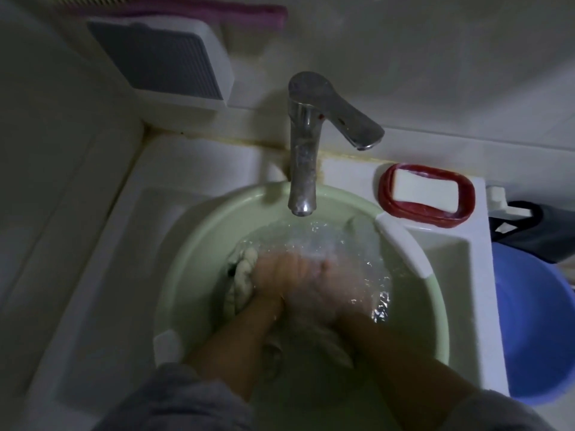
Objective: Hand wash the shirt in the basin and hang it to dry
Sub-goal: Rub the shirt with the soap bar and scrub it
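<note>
A pale green basin [193, 253] sits in the white sink, filled with water. A whitish shirt [241, 276] lies bunched under the water, showing to the left of my hands and between my wrists. My left hand [272, 281] and my right hand [326, 293] are both under the rippling surface, close together, fingers curled into the wet cloth. Motion blur and the water hide the fingers' exact hold.
A chrome faucet [303, 157] stands over the basin's far rim. A red soap dish [427, 195] holding a white bar sits on the sink's right ledge. A blue bucket [541, 321] stands at the right. A grey-white box [165, 60] hangs on the wall.
</note>
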Motion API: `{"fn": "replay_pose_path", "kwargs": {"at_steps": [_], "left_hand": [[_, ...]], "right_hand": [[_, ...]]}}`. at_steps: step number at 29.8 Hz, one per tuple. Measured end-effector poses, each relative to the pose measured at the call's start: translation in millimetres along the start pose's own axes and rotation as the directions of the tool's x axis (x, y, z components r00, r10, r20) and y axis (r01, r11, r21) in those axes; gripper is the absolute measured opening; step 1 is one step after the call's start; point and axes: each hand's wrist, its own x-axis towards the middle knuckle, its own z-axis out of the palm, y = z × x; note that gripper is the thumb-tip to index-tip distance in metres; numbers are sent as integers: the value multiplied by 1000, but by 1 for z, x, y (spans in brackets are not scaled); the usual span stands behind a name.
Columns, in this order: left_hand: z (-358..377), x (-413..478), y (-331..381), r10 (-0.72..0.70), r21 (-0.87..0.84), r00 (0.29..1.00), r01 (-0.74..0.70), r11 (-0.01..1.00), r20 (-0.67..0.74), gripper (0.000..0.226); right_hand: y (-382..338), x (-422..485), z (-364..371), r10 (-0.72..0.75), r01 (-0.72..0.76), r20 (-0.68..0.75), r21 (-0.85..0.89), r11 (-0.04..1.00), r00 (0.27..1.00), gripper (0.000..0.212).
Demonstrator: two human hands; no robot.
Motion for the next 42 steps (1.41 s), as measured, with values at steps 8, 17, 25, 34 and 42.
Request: {"fn": "replay_pose_path", "kwargs": {"at_steps": [8,17,25,34,42], "left_hand": [[-4,18,-4,64,-366,998,-64,928,-10,21],[-33,22,4,-53,-719,995,96,688,83,17],[-35,29,-5,-214,-639,977,153,754,-18,18],[4,-22,-23,42,378,999,-41,925,5,43],[4,-34,-39,-300,85,891,288,954,341,70]], "right_hand": [[-29,-30,-56,85,-82,217,-22,996,973,47],[-58,-90,-31,-333,400,-297,201,894,895,72],[-13,-49,-5,-93,94,-229,-8,996,969,62],[4,-27,-2,-345,392,187,-402,827,920,68],[4,-36,1,-217,252,129,-443,860,968,72]]}}
